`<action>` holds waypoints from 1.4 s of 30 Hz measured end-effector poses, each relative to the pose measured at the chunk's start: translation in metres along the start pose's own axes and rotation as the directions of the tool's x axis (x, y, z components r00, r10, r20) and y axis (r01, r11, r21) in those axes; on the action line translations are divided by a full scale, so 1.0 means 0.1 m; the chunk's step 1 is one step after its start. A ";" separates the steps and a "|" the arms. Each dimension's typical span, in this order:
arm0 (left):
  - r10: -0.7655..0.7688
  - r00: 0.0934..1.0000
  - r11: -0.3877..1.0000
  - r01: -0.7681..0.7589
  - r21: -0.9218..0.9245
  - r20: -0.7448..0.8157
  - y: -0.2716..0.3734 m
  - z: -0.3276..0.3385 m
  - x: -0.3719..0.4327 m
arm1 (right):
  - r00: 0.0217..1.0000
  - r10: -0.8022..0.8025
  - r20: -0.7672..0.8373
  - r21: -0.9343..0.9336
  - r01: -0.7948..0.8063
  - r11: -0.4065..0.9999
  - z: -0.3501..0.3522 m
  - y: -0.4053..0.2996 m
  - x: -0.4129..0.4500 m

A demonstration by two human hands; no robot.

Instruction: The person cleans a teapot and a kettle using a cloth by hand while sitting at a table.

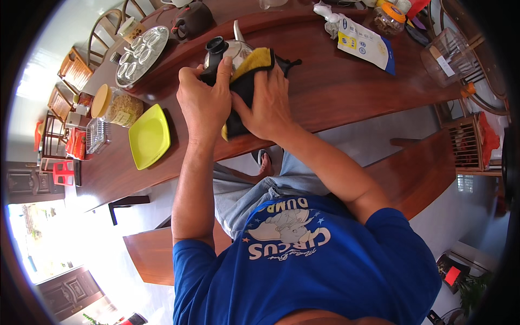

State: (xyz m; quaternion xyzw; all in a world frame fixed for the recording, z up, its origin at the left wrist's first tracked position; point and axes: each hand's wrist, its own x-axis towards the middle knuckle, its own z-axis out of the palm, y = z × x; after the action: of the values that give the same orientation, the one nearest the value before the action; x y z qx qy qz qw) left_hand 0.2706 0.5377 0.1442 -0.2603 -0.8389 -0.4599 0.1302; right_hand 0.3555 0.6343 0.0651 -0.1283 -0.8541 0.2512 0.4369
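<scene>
A shiny metal kettle (237, 49) with a spout and a black handle (216, 45) is at the far middle of the wooden table (325, 97). My left hand (207, 97) is closed around the black handle. My right hand (266, 101) presses a yellow and black cloth (239, 91) against the kettle's near side, its fingers spread over the cloth. One end of the cloth hangs down toward the table's near edge. The kettle's lower body is hidden behind the hands and cloth.
Left on the table are a green plate (149, 137), a lidded jar (122, 106), a metal tray (163, 36) of glass cups and a dark teapot (195, 19). Toward the right lie a white pouch (363, 44), an orange-lidded jar (388, 19) and a clear container (447, 57).
</scene>
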 end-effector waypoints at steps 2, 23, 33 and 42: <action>-0.032 0.999 0.999 0.033 -0.043 0.032 0.01 -0.02 -0.01 | 1.000 0.006 -0.019 -0.074 -0.008 0.997 0.05 0.00 0.07; -0.035 0.983 0.949 -0.024 -0.315 -0.181 -0.26 0.11 -0.66 | 0.958 0.284 -0.023 0.761 -0.168 0.627 -1.08 0.54 -0.20; -0.241 0.888 0.259 0.447 -0.856 0.391 -0.24 -0.32 -1.22 | 0.732 -0.540 0.415 0.292 0.455 0.841 -0.79 -0.64 0.03; -0.271 0.945 0.581 0.312 -0.751 0.183 -0.78 -0.34 -0.90 | 0.971 0.042 0.236 0.245 -0.101 0.964 -0.42 -0.06 0.28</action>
State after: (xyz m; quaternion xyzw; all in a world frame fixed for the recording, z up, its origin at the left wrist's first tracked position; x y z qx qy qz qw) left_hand 0.3011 0.4463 0.0666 -0.1602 -0.5951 -0.7822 -0.0911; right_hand 0.3730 0.6545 0.1078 -0.0721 -0.8539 0.3880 0.3392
